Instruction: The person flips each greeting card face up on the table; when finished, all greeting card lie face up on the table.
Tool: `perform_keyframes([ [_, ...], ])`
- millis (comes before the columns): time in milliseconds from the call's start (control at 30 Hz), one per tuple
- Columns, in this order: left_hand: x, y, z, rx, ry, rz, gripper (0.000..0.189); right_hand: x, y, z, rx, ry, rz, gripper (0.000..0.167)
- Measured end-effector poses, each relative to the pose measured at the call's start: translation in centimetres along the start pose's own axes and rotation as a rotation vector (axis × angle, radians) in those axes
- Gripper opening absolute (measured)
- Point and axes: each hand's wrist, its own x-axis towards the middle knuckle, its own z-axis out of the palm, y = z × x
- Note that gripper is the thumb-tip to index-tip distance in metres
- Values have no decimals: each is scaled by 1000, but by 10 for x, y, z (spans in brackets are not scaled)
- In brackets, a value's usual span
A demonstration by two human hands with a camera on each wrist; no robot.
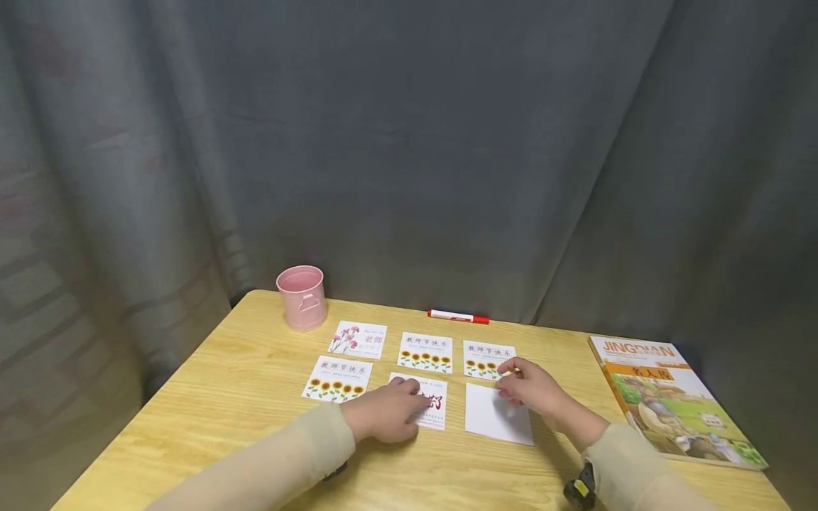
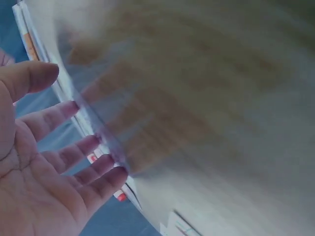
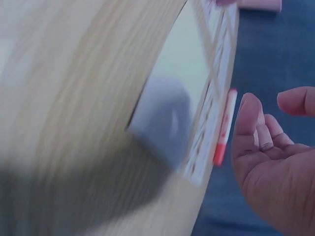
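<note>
In the head view, my left hand (image 1: 385, 411) lies over a white card with red lettering (image 1: 437, 406), covering its left part. Its fingers (image 2: 74, 152) look fairly straight in the left wrist view, tips at the surface. A blank white card (image 1: 495, 417) lies to the right. Above that blank card's right edge hovers my right hand (image 1: 537, 390), close to a sunflower card (image 1: 488, 351). The right wrist view shows its thumb (image 3: 298, 101) apart from loosely bent fingers, nothing between them. Two more sunflower cards (image 1: 424, 344) (image 1: 337, 370) and a pink flower card (image 1: 358, 339) complete two rows.
A pink bucket (image 1: 303, 305) stands at the table's back left corner. Behind the cards, a red and white marker (image 1: 459, 316) lies along the back edge. At the right is a thick book (image 1: 677, 408). A grey curtain (image 1: 409, 156) hangs behind the wooden table (image 1: 211, 397).
</note>
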Motion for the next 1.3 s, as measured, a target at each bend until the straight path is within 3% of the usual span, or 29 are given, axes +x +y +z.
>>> perform_keyframes([
  [167,6,6,-1,-4,39,19,43,-3,23,-20,14,-2,43,25],
  [300,24,20,3,-18,76,100,48,-4,34,-31,29,-13,94,24],
  [433,48,39,8,23,44,218,56,-5,39,-38,4,-22,86,24],
  [567,65,57,11,77,-40,293,62,-4,41,-41,-50,-23,54,26],
  [667,69,67,12,94,-119,266,69,-4,43,-40,-36,-62,61,27],
  [800,70,76,17,127,-168,218,75,-4,47,-37,6,-84,95,28],
  [1033,75,81,16,134,-162,187,76,2,49,-38,26,-88,131,33],
  [1200,75,84,16,101,-143,187,74,4,49,-43,146,-125,162,29],
  [1300,75,85,17,85,-129,192,74,1,45,-41,90,-111,134,19],
])
